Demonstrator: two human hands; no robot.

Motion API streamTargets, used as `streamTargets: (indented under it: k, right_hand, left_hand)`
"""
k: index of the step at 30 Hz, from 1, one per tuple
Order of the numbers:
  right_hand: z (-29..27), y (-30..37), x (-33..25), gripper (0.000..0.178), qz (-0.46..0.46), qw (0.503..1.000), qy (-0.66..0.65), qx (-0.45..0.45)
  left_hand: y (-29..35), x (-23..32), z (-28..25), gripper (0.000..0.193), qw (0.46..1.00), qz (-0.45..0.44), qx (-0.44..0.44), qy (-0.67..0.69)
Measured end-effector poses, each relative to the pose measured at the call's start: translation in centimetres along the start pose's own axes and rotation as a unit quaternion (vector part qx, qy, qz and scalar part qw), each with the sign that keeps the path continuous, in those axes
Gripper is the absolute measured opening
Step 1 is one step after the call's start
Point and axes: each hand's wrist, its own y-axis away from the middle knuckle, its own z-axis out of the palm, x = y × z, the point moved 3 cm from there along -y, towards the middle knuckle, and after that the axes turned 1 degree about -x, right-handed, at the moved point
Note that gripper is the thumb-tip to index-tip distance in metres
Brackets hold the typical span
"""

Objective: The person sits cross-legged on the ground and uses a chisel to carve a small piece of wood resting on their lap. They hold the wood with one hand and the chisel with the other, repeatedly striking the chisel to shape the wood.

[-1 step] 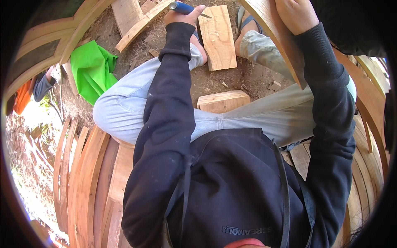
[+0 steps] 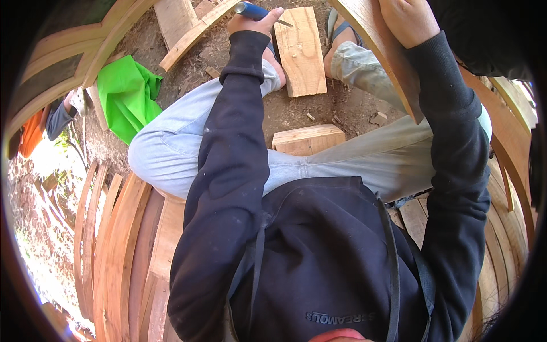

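I see a bright green cloth point(image 2: 126, 98), all crumpled, on the left. Lower down, I see long wood strips point(image 2: 118, 245) side by side. Far left, I spot another person's grey sleeve point(image 2: 58, 121) and, higher up, a big wooden frame point(image 2: 102, 48).

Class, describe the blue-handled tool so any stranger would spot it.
From the pale jeans, follow the left black sleeve up to the left hand. It grips the blue-handled tool, whose thin metal blade sets it apart from the wooden pieces around.

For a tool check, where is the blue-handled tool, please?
At the head view's upper middle, the left hand holds the blue-handled tool, its tip overlapping the wooden block.
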Motion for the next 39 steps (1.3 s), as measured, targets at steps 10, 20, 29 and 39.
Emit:
streamTargets:
  k: [10, 20, 29, 39]
  right_hand:
    - [0.0, 0.1, -0.3, 0.055, 0.032, 0.998, 0.045, -0.011]
    - [0.3, 0.1, 0.3, 0.056, 0.036, 0.998, 0.056, -0.02]
    - [1.0, 0.8, -0.4, 0.053, 0.068, 0.993, 0.086, -0.05]
    - [0.9, 3.3, -1.7, 0.038, -0.117, 0.993, 0.001, 0.009]
  left_hand:
    - [0.6, -0.4, 0.4, 0.044, 0.998, 0.007, -0.025, 0.054]
    - [1.2, 0.0, 0.7, 0.044, 0.998, 0.029, -0.02, 0.043]
    - [1.2, 0.5, 1.2, 0.042, 0.999, 0.039, -0.005, -0.016]
    - [-0.9, 1.3, 6.5, 0.039, 0.964, 0.247, 0.081, 0.053]
